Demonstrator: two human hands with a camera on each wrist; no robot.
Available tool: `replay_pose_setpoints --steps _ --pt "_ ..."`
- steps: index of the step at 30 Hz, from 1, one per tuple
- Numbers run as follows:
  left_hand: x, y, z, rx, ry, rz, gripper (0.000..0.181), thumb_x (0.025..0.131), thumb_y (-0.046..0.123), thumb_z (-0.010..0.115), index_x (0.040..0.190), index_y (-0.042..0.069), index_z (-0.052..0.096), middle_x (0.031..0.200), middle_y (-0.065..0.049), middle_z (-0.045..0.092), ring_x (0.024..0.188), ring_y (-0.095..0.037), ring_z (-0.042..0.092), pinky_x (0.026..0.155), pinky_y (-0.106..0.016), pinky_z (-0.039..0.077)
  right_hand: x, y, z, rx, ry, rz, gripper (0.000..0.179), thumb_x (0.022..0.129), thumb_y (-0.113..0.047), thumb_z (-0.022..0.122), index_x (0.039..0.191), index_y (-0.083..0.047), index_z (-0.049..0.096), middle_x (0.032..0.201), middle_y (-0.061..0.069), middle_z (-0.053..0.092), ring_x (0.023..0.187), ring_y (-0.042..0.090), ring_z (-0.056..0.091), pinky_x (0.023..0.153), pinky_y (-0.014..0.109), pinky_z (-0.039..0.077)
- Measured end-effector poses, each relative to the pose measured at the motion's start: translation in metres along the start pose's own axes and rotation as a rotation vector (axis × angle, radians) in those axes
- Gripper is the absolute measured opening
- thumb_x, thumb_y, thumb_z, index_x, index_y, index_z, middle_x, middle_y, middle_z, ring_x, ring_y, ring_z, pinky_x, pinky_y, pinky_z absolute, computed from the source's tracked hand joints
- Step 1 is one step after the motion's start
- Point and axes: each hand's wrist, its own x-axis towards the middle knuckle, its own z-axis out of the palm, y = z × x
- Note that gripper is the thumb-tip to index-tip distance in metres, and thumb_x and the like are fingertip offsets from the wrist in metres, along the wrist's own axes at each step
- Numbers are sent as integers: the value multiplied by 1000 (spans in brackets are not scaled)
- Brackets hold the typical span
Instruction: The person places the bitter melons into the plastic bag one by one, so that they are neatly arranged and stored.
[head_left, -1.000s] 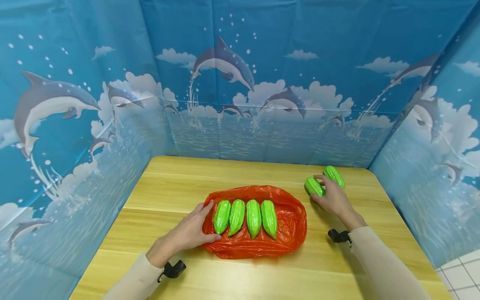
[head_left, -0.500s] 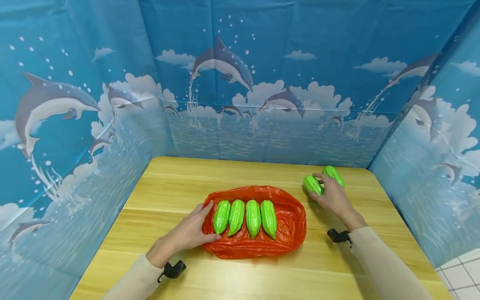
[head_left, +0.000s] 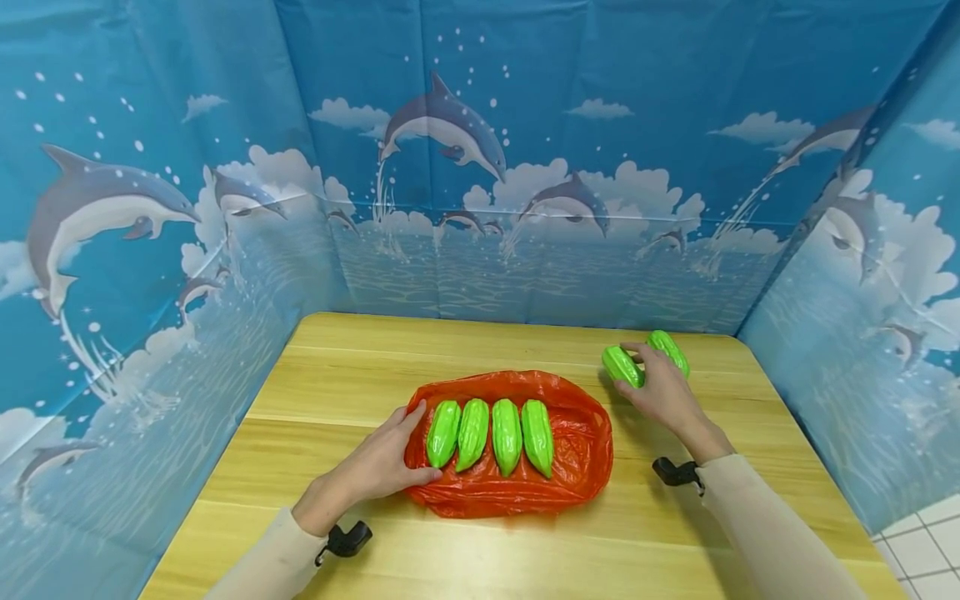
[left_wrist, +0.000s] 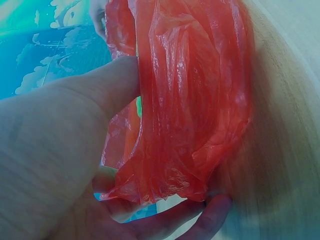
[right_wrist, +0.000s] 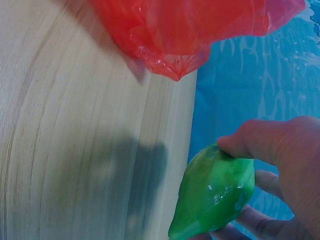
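Observation:
An orange-red plastic bag [head_left: 517,497] lies spread open on the table, with several glossy green ribbed fruits [head_left: 507,437] side by side in it. My left hand [head_left: 386,458] holds the bag's left edge. In the left wrist view the thumb [left_wrist: 120,82] is at the bag's rim and the other fingers lie along its crumpled side. To the right of the bag, my right hand [head_left: 663,396] grips another green ribbed fruit [head_left: 621,365] between thumb and fingers. The right wrist view shows this fruit's pointed tip, with its shadow apart from it on the wood.
One more green ribbed fruit [head_left: 669,350] lies at the table's back right, just behind my right hand. The wooden table [head_left: 360,354] is bordered by a blue dolphin-print curtain [head_left: 525,275] at the back and sides. A black wrist camera [head_left: 675,472] sits under the right wrist.
My right hand has shifted slightly to the left and back with the green ribbed fruit, away from the one behind it. My left hand and the bag have stayed in place.

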Motion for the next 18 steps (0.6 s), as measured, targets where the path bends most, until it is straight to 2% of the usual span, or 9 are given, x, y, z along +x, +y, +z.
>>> replay_pose_setpoints --steps 18 --pt "1 -2 0 2 6 11 118 96 48 97 184 4 32 186 -34 36 168 -55 46 134 -70 47 2 -16 -1 -26 17 -28 75 108 -13 81 173 2 48 154 41 61 139 60 61 105 74 56"
